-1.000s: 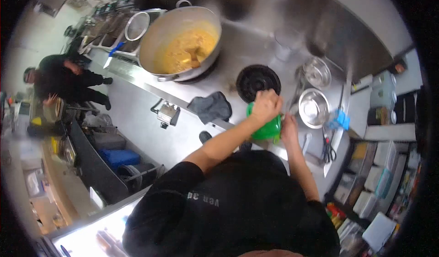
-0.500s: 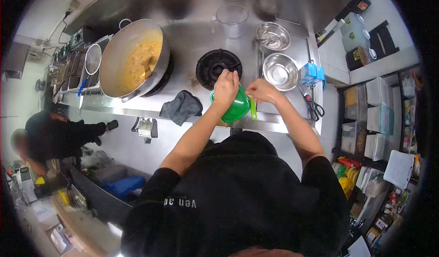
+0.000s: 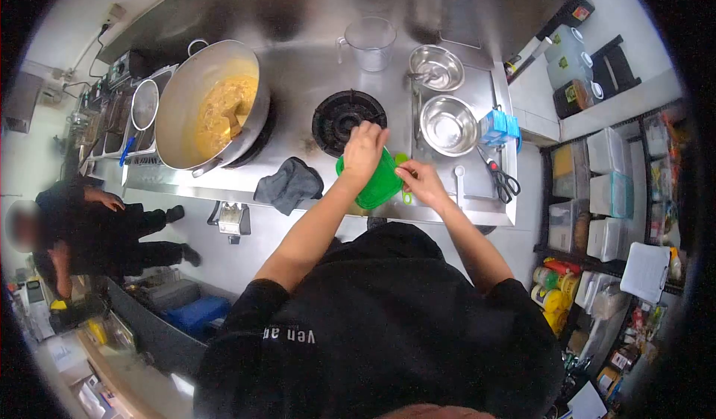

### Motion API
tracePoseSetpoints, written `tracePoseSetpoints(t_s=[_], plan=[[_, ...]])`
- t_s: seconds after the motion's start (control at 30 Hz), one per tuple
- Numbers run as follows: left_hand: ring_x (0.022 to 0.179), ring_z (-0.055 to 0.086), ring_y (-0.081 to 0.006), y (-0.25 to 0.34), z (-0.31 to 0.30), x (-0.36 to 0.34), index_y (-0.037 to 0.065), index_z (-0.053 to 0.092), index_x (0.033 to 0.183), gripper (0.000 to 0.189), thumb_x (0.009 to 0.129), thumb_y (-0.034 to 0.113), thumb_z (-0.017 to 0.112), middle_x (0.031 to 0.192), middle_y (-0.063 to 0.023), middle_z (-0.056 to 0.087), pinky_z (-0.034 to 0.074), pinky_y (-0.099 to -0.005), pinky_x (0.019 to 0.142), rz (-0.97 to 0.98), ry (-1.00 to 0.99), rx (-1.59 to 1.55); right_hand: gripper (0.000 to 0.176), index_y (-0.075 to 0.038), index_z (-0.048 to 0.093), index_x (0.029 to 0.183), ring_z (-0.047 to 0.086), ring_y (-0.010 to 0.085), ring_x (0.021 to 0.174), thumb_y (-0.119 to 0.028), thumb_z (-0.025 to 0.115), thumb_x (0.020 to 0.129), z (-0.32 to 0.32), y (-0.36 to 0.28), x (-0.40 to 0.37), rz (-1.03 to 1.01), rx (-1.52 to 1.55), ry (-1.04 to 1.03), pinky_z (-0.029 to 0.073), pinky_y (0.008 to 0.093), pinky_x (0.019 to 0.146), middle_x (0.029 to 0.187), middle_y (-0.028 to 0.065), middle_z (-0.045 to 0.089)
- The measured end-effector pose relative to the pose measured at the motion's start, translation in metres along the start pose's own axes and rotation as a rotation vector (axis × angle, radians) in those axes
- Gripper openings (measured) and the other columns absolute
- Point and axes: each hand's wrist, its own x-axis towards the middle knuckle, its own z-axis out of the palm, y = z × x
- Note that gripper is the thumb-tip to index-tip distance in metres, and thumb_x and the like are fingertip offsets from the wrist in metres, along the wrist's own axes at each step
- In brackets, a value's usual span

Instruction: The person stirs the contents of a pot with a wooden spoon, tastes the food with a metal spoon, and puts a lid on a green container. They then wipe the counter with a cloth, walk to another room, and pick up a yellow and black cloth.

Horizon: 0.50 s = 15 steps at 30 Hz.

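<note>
In the head view, a green plastic lid (image 3: 381, 183) with rounded corners is held over the counter's front edge, just in front of the black gas burner (image 3: 349, 123). My left hand (image 3: 363, 153) grips its left and far side, fingers curled over the edge. At its right edge, my right hand (image 3: 424, 183) is closed in a pinch. A lime-green handled utensil (image 3: 406, 196) shows beside the lid, partly hidden by it and my right fingers. A white measuring spoon (image 3: 459, 180) lies to the right of that hand.
A large pan (image 3: 250, 124) of yellow food stands left, near a dark cloth (image 3: 289, 186). Behind are a clear jug (image 3: 371, 44) and metal bowls (image 3: 450, 126). Scissors (image 3: 502, 180) and a blue carton (image 3: 498, 128) lie right. Another person (image 3: 97, 225) is at far left.
My right hand has come lower along the lid's right edge, and the white spoon now shows beside it. The lid is tilted slightly differently. The whole view has shifted a little.
</note>
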Motion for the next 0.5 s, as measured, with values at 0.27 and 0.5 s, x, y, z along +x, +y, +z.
tracePoseSetpoints(t_s=[0.27,0.5], plan=[[0.084,0.065,-0.0343,-0.015,0.013,0.005,0.005,0.067,0.081,0.043,0.096,0.038,0.045,0.087,-0.0160,0.066,0.054,-0.0428,0.075,-0.171,-0.279,0.149,0.030,0.002,0.061,0.113,0.064,0.0196,0.062,-0.020,0.058,0.093,0.017,0.006,0.004,-0.111,-0.207,0.088,0.049,0.0317,0.057,0.088,0.0154,0.066],[0.090,0.064,-0.0288,-0.023,-0.018,0.011,0.002,0.065,0.092,0.038,0.093,0.039,0.053,0.094,-0.0158,0.066,0.050,-0.0398,0.082,-0.375,-0.142,-0.305,0.046,-0.004,0.044,0.137,0.064,0.0307,0.098,-0.026,0.050,0.097,0.003,0.015,0.024,-0.095,-0.275,-0.106,0.048,0.0353,0.088,0.113,0.0215,0.062]])
